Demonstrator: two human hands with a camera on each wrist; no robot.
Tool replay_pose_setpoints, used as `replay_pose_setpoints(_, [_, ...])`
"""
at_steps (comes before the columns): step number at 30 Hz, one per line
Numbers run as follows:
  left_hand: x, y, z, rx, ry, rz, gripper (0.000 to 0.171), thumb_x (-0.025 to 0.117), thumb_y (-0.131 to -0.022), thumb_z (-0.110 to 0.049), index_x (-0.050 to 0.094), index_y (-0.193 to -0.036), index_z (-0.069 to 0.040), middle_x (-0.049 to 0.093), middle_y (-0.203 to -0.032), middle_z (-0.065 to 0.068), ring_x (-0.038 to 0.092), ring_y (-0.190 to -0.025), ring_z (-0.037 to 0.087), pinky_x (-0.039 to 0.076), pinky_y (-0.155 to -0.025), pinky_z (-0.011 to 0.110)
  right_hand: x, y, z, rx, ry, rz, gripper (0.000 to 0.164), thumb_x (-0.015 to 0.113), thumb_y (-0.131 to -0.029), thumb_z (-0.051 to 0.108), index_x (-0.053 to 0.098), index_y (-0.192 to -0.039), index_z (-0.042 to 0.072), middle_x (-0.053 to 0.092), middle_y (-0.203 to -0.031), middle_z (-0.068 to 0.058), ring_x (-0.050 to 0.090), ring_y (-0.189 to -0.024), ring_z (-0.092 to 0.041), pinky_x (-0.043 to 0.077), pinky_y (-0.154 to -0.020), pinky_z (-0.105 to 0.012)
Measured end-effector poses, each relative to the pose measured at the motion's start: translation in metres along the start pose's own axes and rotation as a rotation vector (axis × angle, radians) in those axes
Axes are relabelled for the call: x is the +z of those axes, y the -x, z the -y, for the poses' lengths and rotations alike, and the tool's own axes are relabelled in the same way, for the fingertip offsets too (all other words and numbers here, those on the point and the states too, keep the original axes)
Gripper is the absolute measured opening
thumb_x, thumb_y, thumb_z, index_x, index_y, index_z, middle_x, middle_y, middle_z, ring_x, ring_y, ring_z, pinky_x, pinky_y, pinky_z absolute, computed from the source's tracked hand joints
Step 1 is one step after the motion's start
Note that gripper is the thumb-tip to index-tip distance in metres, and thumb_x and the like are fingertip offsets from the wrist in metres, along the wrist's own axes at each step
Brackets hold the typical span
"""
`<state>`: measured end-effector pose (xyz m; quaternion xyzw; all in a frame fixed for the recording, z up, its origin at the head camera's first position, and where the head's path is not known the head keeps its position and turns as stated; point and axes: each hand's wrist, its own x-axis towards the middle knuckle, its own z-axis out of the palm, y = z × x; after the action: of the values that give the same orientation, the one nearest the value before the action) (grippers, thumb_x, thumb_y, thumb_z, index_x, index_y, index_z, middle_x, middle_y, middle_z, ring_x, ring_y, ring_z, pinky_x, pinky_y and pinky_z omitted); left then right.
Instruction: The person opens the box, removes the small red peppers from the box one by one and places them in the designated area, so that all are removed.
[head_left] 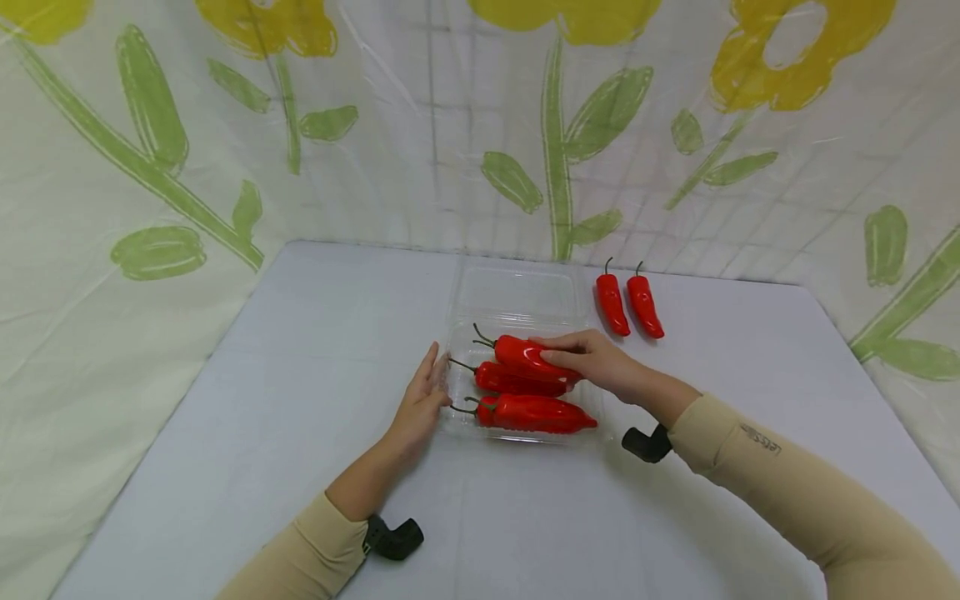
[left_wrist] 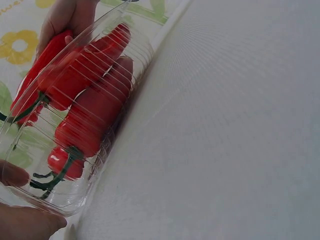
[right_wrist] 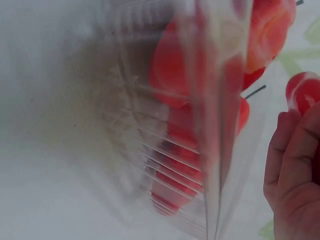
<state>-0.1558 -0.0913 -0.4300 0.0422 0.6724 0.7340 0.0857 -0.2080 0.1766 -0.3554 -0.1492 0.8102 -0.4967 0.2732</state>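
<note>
A clear plastic clamshell box [head_left: 592,417] stands on the table with its lid [head_left: 517,292] folded back. My right hand [head_left: 592,358] pinches a glossy red chili pepper [head_left: 517,352] above the box's far part, its green stem pointing left. Under that pepper, another red pepper [head_left: 498,379] lies in the box. At the near side lies a further red pepper [head_left: 536,414]; two stems show there, so a second may be beneath it. My left hand [head_left: 420,400] touches the box's left wall, fingers fairly straight. In the left wrist view, its thumb [left_wrist: 35,222] rests at the box corner.
Two red peppers [head_left: 612,304] [head_left: 645,307] lie side by side on the white table [head_left: 337,333], right of the lid. A curtain with yellow flowers [head_left: 360,192] hangs behind the table. Black wrist cameras [head_left: 393,537] sit below both wrists.
</note>
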Motion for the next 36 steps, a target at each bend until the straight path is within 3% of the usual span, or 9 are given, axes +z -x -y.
replay_pose_setpoints(6, [-0.001,0.000,-0.001,0.011,-0.012,0.002,0.080,0.031,-0.077,0.013,0.002,-0.150,-0.004,0.011,-0.154,0.022,0.006,-0.144,0.031,0.013,-0.115,0.048,-0.001,0.007,-0.003,0.021,-0.145,-0.097,0.049,0.053,-0.092,0.031,0.047,-0.137,0.012,0.058,-0.127,-0.014,0.058,-0.101,-0.024,0.052,-0.087,-0.032])
replay_pose_setpoints(11, [-0.001,0.000,-0.001,0.008,-0.009,0.008,0.080,0.031,-0.077,0.013,0.002,-0.150,-0.005,0.011,-0.155,0.022,0.006,-0.145,0.031,0.012,-0.115,0.048,0.000,0.013,-0.003,0.035,-0.233,-0.107,0.051,0.052,-0.093,0.032,0.044,-0.139,0.012,0.053,-0.134,-0.015,0.055,-0.114,-0.027,0.047,-0.097,-0.036])
replay_pose_setpoints(15, [-0.001,0.000,-0.001,-0.011,-0.004,0.008,0.083,0.031,-0.076,0.013,0.001,-0.150,-0.007,0.011,-0.156,0.018,0.005,-0.145,0.029,0.010,-0.116,0.046,0.000,0.016,-0.005,0.029,-0.275,-0.123,0.052,0.052,-0.093,0.031,0.042,-0.140,0.011,0.053,-0.134,-0.014,0.057,-0.113,-0.027,0.048,-0.096,-0.034])
replay_pose_setpoints(22, [-0.001,0.000,-0.001,-0.030,-0.003,-0.003,0.085,0.032,-0.074,0.012,0.001,-0.151,-0.010,0.012,-0.156,0.015,0.006,-0.145,0.027,0.010,-0.117,0.045,-0.004,0.021,-0.011,0.005,-0.347,-0.186,0.052,0.052,-0.093,0.030,0.042,-0.140,0.010,0.058,-0.122,0.001,0.059,-0.105,-0.013,0.049,-0.094,-0.034])
replay_pose_setpoints(31, [0.000,0.001,-0.001,-0.031,-0.014,-0.004,0.085,0.032,-0.075,0.012,0.001,-0.151,-0.010,0.013,-0.156,0.015,0.008,-0.145,0.028,0.012,-0.116,0.045,-0.010,0.029,-0.020,0.055,-0.429,-0.303,0.055,0.052,-0.093,0.031,0.037,-0.142,0.011,0.043,-0.132,-0.006,0.047,-0.111,-0.019,0.052,-0.087,-0.027])
replay_pose_setpoints(36, [0.000,-0.001,0.001,-0.027,-0.010,-0.001,0.084,0.032,-0.075,0.012,0.002,-0.151,-0.010,0.013,-0.156,0.015,0.008,-0.145,0.027,0.012,-0.116,0.045,-0.017,0.033,-0.029,0.061,-0.459,-0.330,0.057,0.052,-0.093,0.033,0.036,-0.143,0.012,0.045,-0.124,-0.002,0.055,-0.103,-0.015,0.052,-0.085,-0.023])
